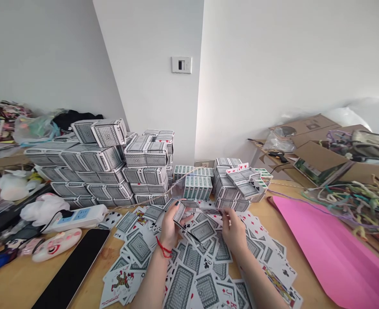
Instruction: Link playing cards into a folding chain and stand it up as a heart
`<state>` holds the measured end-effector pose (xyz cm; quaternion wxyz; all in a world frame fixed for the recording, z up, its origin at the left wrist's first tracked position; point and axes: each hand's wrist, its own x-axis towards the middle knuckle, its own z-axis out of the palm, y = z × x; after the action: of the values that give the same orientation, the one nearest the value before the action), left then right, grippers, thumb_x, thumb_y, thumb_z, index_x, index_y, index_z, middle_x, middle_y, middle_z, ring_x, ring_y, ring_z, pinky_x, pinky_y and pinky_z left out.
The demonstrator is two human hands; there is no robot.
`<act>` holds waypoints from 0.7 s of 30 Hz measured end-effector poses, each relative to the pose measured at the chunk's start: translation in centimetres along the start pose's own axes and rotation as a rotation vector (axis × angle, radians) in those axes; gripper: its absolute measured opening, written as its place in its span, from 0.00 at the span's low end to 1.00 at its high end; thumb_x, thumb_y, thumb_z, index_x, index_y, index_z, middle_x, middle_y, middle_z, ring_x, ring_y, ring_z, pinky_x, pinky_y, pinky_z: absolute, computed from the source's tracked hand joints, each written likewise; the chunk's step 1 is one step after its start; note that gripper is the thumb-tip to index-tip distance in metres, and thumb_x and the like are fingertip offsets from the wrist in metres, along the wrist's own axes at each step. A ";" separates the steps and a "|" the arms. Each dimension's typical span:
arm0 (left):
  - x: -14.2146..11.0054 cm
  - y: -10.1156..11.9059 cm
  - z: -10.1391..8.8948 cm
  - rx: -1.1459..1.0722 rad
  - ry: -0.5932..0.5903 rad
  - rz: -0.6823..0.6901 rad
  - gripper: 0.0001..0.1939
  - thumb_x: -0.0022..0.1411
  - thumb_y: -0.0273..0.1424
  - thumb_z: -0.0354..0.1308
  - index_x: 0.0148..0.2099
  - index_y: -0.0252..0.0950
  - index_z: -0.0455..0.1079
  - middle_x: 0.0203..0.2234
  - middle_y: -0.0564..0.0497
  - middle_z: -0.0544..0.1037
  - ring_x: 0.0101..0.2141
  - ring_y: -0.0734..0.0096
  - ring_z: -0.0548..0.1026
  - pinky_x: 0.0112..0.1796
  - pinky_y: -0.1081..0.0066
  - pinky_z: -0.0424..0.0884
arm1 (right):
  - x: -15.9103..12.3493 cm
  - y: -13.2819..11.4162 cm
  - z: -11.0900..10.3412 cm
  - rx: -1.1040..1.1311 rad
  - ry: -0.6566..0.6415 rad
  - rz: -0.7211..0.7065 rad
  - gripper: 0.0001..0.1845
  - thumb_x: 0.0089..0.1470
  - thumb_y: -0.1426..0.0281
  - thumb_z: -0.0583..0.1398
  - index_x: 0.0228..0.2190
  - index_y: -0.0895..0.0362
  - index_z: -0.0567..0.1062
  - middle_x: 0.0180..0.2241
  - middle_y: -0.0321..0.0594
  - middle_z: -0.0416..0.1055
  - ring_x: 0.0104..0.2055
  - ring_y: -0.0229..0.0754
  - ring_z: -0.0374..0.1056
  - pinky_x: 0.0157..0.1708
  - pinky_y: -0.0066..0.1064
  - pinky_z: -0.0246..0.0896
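Note:
My left hand [169, 224], with a red string bracelet at the wrist, is closed around a small stack of playing cards [178, 211], grey patterned backs showing. In my right hand [233, 229] a playing card [211, 210] is pinched, seen nearly edge-on. Beneath both hands spreads a loose heap of playing cards [138, 247], some face up and some face down. A joker card [122, 281] lies face up at the heap's left edge. Behind the hands stand green-patterned card boxes [195, 188].
Tall stacks of grey card blocks [107, 159] rise at the back left, with a smaller stack [226, 186] at right. A black phone [71, 270], a power strip [80, 217] and plush toys lie left. Pink paper [334, 244], pipe cleaners [359, 206] and a cardboard box [347, 165] occupy the right.

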<state>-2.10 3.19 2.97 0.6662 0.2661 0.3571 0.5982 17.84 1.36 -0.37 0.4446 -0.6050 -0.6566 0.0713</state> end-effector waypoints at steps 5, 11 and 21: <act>0.0 0.0 0.0 -0.013 0.040 -0.005 0.15 0.52 0.33 0.55 0.43 0.36 0.68 0.36 0.48 0.76 0.37 0.63 0.75 0.35 0.65 0.74 | -0.2 0.0 0.1 0.339 0.114 0.176 0.07 0.57 0.64 0.46 0.33 0.53 0.60 0.23 0.38 0.68 0.23 0.41 0.65 0.26 0.33 0.61; -0.2 -0.1 0.4 0.034 0.017 -0.026 0.15 0.50 0.34 0.57 0.41 0.34 0.70 0.41 0.47 0.74 0.39 0.60 0.74 0.35 0.65 0.74 | -0.1 -0.9 0.3 0.500 0.093 0.188 0.07 0.56 0.63 0.48 0.32 0.52 0.59 0.24 0.39 0.69 0.26 0.43 0.68 0.30 0.37 0.63; -0.2 -0.1 0.3 0.031 0.019 -0.002 0.15 0.49 0.34 0.58 0.40 0.34 0.72 0.37 0.47 0.75 0.38 0.60 0.74 0.35 0.64 0.73 | -0.3 -1.0 0.2 0.489 0.019 0.145 0.07 0.56 0.63 0.47 0.34 0.52 0.59 0.25 0.40 0.71 0.28 0.44 0.70 0.33 0.38 0.64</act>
<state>-1.82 3.05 3.12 0.6592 0.2702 0.3729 0.5944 16.89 0.99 0.00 0.5776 -0.5257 -0.5704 0.2542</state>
